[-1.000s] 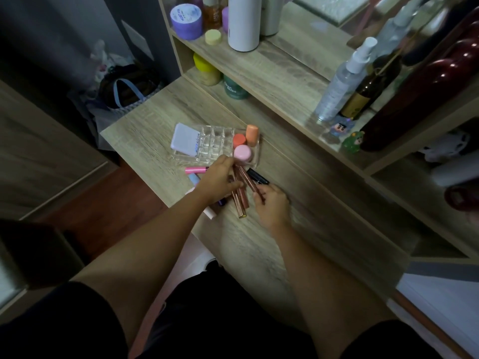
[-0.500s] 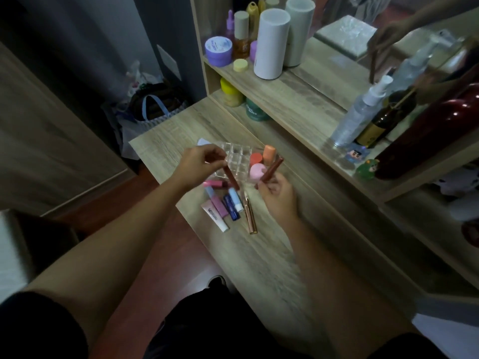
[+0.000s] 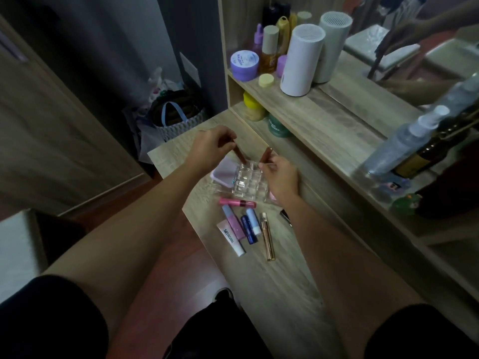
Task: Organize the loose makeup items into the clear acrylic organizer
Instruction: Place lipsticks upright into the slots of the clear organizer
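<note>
Clear acrylic grid organizer (image 3: 248, 180) on wood table (image 3: 280, 286). Left hand (image 3: 211, 146) pinches brown lipstick tube (image 3: 239, 158), right hand (image 3: 280, 177) another (image 3: 266, 154); both angled tip-down, prob. aiming at back cells. Loose pink lip-gloss tube (image 3: 237, 202) etc. wait just below.

Your clear acrylic organizer (image 3: 250, 183) sits on pale wood-grain desk (image 3: 272, 286). Near you lie a pink tube (image 3: 237, 202), a white tube with dark lettering (image 3: 230, 237), a navy stick (image 3: 248, 229) and a rose-gold wand (image 3: 267, 237). A lilac compact (image 3: 224, 173) rests beside the organizer.
</note>
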Motion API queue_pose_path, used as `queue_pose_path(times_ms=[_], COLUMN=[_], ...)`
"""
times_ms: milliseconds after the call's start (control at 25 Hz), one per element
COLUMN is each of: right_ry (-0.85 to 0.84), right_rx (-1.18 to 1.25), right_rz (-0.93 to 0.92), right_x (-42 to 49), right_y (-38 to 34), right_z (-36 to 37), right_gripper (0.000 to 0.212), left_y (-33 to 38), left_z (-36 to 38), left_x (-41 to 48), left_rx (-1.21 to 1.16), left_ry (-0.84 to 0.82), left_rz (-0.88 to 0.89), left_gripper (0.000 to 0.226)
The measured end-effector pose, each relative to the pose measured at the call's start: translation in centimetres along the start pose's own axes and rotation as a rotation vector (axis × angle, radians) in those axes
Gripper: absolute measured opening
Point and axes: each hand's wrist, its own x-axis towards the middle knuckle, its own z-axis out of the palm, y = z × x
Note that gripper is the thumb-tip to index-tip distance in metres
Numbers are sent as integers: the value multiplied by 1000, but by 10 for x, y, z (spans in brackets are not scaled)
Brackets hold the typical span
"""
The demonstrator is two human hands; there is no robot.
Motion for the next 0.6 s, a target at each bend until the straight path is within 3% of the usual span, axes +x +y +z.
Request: queue_pose_path(times_ms=[400, 600], right_ry=[-88, -97], right_rx=[-385, -289], right_rz=[-66, -46], right_x=[22, 25], right_y=[4, 10], right_z=[20, 21], right_gripper=[20, 29], left_y=[-11, -14], left_z=[29, 35], left_x=[21, 19], left_rx=[78, 18], left_ry=[-220, -260], left_rz=[117, 77], left_gripper=[22, 29])
